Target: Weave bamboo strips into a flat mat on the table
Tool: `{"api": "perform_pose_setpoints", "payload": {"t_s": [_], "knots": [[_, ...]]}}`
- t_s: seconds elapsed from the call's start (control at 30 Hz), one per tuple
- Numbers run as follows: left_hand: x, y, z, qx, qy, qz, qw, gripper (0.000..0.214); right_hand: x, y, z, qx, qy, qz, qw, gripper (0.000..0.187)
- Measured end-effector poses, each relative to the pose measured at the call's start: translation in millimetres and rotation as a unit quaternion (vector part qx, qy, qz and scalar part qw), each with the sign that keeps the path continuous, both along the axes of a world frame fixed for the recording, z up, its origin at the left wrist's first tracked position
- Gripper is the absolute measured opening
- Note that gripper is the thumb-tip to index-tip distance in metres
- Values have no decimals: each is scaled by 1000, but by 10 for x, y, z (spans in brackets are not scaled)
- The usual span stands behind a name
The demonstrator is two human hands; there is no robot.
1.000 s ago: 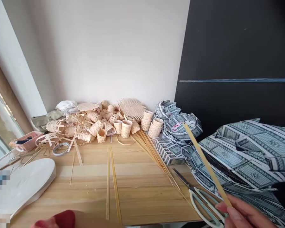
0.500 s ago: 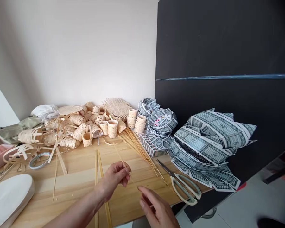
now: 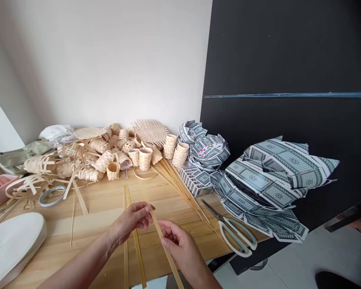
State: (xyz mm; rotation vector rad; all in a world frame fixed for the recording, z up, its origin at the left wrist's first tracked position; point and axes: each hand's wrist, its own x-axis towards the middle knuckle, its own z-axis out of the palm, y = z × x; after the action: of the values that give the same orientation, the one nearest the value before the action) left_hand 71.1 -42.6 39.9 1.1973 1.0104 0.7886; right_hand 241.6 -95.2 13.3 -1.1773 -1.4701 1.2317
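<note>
A flat, pale yellow strip, like split bamboo (image 3: 157, 227), runs slantwise from above my hands down past the table's front edge. My left hand (image 3: 139, 216) pinches it near its upper part, thumb on one side and fingers on the other. Lower along the same strip, my right hand (image 3: 176, 239) is closed on it between thumb and fingertips. Two similar strips (image 3: 136, 237) lie lengthwise on the table to the left, partly beneath my left wrist. A bundle of thin strips (image 3: 180, 186) lies beyond my right hand.
Scissors with pale handles (image 3: 233, 233) lie at the right front edge. Folded playing-card pieces (image 3: 264, 176) are heaped behind them. Small woven baskets (image 3: 99, 160) crowd the back left. A tape roll (image 3: 52, 196) and a white rounded slab (image 3: 16, 245) occupy the left.
The strip has turned its broad face into view between my hands. My right hand has moved up and left, closing on the strip, and the view has shifted slightly.
</note>
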Motion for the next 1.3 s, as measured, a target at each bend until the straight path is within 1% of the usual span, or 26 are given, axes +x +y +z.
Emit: {"api": "perform_pose_setpoints", "payload": {"t_s": [0.03, 0.07, 0.1, 0.13, 0.17, 0.2, 0.23, 0.27, 0.3, 0.37, 0.47, 0.57, 0.67, 1.0, 1.13, 1.2, 1.3], "knots": [[-90, 23, -31, 46, 70, -9, 996, 38, -5, 33, -17, -6, 7, -3, 1000, 38], [-185, 44, -66, 106, 161, -7, 981, 37, -9, 66, -38, -9, 8, -9, 1000, 38], [-281, 63, -103, 175, 258, 1, 950, 34, -14, 98, -61, -10, 2, -13, 1000, 38], [-371, 77, -144, 241, 344, 16, 907, 31, -21, 130, -86, -10, -8, -17, 1000, 39], [-450, 87, -187, 294, 411, 21, 863, 29, -35, 160, -110, -8, -23, -18, 1000, 39], [-516, 94, -232, 330, 463, 19, 822, 30, -56, 189, -131, -5, -39, -17, 999, 39], [-564, 99, -277, 354, 504, 11, 788, 32, -85, 216, -145, 0, -57, -15, 998, 39], [-596, 105, -321, 366, 534, -2, 762, 35, -122, 242, -154, 7, -77, -10, 997, 38], [-612, 113, -362, 371, 557, -15, 743, 38, -166, 268, -155, 15, -99, -4, 995, 37], [-613, 137, -431, 372, 584, -34, 721, 41, -267, 317, -139, 40, -152, 11, 988, 36], [-594, 183, -490, 370, 593, -45, 713, 43, -427, 389, -106, 72, -220, 25, 972, 34], [-590, 210, -505, 370, 596, -48, 711, 45, -563, 452, -100, 88, -251, 30, 964, 31], [-593, 204, -503, 369, 597, -52, 711, 44, -654, 493, -121, 105, -282, 38, 953, 25], [-564, 149, -497, 359, 605, -57, 708, 47, -695, 530, -146, 145, -374, 45, 915, 15], [-551, 135, -475, 362, 608, -58, 705, 46, -722, 549, -161, 156, -400, 50, 902, 15], [-557, 133, -482, 373, 609, -58, 697, 44, -741, 540, -156, 163, -413, 51, 895, 15], [-592, 155, -540, 408, 616, -47, 673, 43, -761, 498, -118, 172, -433, 46, 883, 17]]}}
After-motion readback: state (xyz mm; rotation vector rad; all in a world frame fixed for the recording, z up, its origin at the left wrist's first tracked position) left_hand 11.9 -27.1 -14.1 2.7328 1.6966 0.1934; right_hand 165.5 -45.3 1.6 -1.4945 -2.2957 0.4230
